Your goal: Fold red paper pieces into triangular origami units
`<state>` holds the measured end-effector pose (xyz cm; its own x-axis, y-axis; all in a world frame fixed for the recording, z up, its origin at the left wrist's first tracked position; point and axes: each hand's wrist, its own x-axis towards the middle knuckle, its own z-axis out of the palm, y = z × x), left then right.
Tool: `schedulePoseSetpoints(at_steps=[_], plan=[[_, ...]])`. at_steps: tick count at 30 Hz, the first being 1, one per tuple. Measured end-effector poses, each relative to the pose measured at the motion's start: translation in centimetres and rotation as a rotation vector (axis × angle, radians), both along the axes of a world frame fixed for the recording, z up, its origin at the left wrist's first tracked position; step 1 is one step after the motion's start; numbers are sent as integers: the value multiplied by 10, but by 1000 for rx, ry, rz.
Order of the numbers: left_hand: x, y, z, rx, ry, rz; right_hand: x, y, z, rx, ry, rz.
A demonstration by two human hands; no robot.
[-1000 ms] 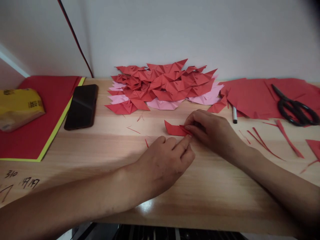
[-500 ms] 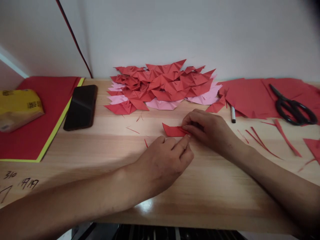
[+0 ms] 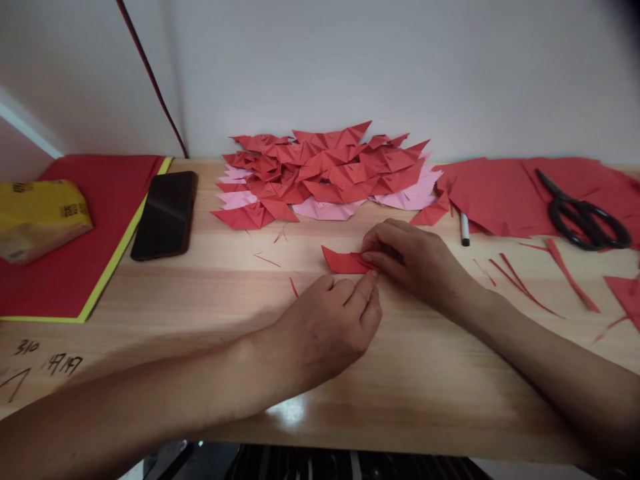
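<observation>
A small folded red paper piece [image 3: 341, 261] lies on the wooden table [image 3: 200, 293] in front of me. My right hand [image 3: 415, 260] presses its right end with curled fingers pinched on the paper. My left hand [image 3: 330, 323] sits just below the piece, fingers curled, with the fingertips touching its lower edge. Behind them, against the wall, lies a heap of several folded red and pink paper shapes [image 3: 327, 173].
A black phone [image 3: 166, 213] lies at the left beside a red sheet with a yellow edge [image 3: 65, 267] bearing a yellow packet [image 3: 37, 217]. At the right are red paper sheets [image 3: 505, 193], black scissors [image 3: 583, 213], a marker [image 3: 465, 229] and thin red offcuts [image 3: 520, 283].
Both hands and the red piece have shifted slightly left and away from me; the grip looks the same.
</observation>
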<state>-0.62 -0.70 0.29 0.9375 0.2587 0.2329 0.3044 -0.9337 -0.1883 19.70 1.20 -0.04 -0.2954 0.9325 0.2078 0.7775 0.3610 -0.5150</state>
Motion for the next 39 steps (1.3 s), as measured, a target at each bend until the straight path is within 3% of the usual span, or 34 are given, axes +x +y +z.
schedulePoseSetpoints(at_steps=[18,25,39], plan=[[-4,11,2,66,-59,90,0,-2,-4,46,36,6],[-2,18,-4,-45,63,126,0,-2,-6,61,37,22],[2,11,3,16,99,174,-3,-4,-8,101,-98,-2]])
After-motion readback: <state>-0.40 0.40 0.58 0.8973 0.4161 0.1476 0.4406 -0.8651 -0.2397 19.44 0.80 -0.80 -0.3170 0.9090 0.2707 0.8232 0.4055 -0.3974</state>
